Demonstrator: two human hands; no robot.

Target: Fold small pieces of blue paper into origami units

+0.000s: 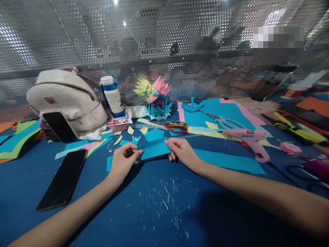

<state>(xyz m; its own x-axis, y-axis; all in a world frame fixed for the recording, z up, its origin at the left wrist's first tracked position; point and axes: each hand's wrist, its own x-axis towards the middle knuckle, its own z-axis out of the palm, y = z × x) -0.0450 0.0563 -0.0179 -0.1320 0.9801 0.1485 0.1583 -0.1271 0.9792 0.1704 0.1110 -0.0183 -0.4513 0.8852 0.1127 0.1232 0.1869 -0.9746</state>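
A folded piece of blue paper (154,148) is stretched between my two hands, just above the table. My left hand (123,161) pinches its left end between thumb and fingers. At the right end, my right hand (182,151) grips the upper corner, its thumb on top. Beneath and behind my hands lies a long blue paper strip (226,162). Scissors with red and yellow handles (177,127) rest just beyond the paper, among blue and yellow scraps. Folded paper flowers (159,99) in yellow, pink and blue stand farther back.
A pink glue gun (253,139) with its cord lies at right, near light-blue scissors (226,121) on blue sheets. On the left are a black phone (63,180), another phone (60,127) leaning on a white backpack (69,89), and a bottle (112,97). A perforated metal panel (159,20) stands behind.
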